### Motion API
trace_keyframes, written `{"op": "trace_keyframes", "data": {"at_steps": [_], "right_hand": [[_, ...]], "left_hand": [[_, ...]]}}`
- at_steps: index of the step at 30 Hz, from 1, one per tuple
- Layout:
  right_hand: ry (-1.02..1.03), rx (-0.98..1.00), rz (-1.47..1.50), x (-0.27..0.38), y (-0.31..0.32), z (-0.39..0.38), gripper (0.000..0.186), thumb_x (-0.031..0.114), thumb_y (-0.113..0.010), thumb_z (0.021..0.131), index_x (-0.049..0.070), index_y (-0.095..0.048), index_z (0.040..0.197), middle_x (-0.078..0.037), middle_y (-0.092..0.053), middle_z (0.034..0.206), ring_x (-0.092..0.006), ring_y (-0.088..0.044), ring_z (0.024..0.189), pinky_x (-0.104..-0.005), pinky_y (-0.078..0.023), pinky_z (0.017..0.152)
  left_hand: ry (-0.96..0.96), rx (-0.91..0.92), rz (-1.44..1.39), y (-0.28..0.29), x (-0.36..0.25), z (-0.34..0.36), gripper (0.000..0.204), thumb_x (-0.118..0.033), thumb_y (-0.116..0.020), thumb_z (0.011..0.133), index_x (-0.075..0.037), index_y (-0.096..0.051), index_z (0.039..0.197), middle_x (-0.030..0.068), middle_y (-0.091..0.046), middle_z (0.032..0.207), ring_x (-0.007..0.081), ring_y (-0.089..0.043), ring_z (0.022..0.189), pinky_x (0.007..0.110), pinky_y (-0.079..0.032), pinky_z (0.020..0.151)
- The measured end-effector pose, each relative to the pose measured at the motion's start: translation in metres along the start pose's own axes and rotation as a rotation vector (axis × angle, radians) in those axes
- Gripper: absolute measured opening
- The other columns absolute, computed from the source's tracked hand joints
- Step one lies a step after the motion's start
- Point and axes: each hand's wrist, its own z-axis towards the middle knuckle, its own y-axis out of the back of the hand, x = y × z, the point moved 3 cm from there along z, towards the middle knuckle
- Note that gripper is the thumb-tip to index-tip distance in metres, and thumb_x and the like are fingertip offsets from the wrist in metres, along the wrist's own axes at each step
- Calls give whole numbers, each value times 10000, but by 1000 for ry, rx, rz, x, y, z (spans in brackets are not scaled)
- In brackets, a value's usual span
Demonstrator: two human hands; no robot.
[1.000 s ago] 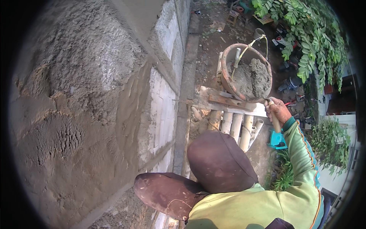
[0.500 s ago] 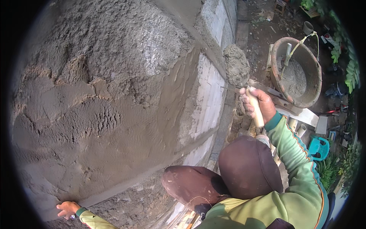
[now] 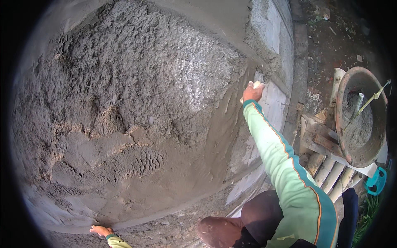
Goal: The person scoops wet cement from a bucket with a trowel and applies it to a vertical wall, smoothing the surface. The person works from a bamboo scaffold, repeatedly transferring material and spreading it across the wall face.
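Observation:
My right hand (image 3: 252,92) is closed round the pale handle of a trowel (image 3: 257,84), held up against the wall near the bare block strip. The trowel's blade is mostly hidden, and I cannot make out how much mortar it carries. Wet grey mortar (image 3: 182,165) covers much of the wall, smooth low down and rough higher up. At the lower left my left hand (image 3: 101,230) rests by the lower edge of the smooth mortar, fingers stretched out, with nothing seen in it.
To the right a round bucket (image 3: 346,124) of grey mortar, with a stick and a cord, stands on a board over bamboo poles (image 3: 328,173). A teal plastic thing (image 3: 376,182) lies beyond. My bent knees (image 3: 260,211) are close to the wall.
My right hand has swung left and up from beside the bucket to the wall; the lump of mortar on the trowel no longer shows. The view has shifted, while my left hand stays low.

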Motion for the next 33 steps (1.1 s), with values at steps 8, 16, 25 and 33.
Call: {"op": "trace_keyframes", "data": {"at_steps": [8, 16, 25, 33], "right_hand": [[-239, 715, 127, 3, -54, -91, 321, 270, -637, 959, 90, -530, 1203, -73, -612, 812, -125, -605, 636, -352, -490, 500], [-395, 529, -111, -95, 18, 68, 329, 252, -639, 956, 29, -499, 1154, -102, -593, 853, -187, -586, 608, -361, -493, 470], [-459, 681, -142, -97, -53, 119, 336, 212, -577, 1003, 29, -516, 1278, -88, -623, 991, -165, -639, 754, -317, -530, 537], [-306, 909, 8, -40, -44, 75, 435, 184, -586, 993, 26, -464, 1380, -84, -613, 1087, -131, -577, 764, -276, -513, 539]], "left_hand": [[223, 78, -170, 68, -39, -64, 964, -794, -302, 904, -78, -322, 1548, 133, -440, 1520, 203, -557, 730, 322, -428, 567], [58, 207, -253, 44, -35, -53, 841, -686, -284, 994, -63, -308, 1557, 106, -402, 1569, 278, -437, 1372, 384, -409, 1003], [62, 246, -308, 68, -24, 24, 805, -672, -342, 995, -71, -356, 1530, 99, -418, 1553, 275, -476, 1323, 410, -395, 1045], [70, 227, -258, 50, -16, -11, 806, -709, -364, 961, -105, -411, 1492, 50, -500, 1481, 132, -583, 917, 266, -345, 530]]}}
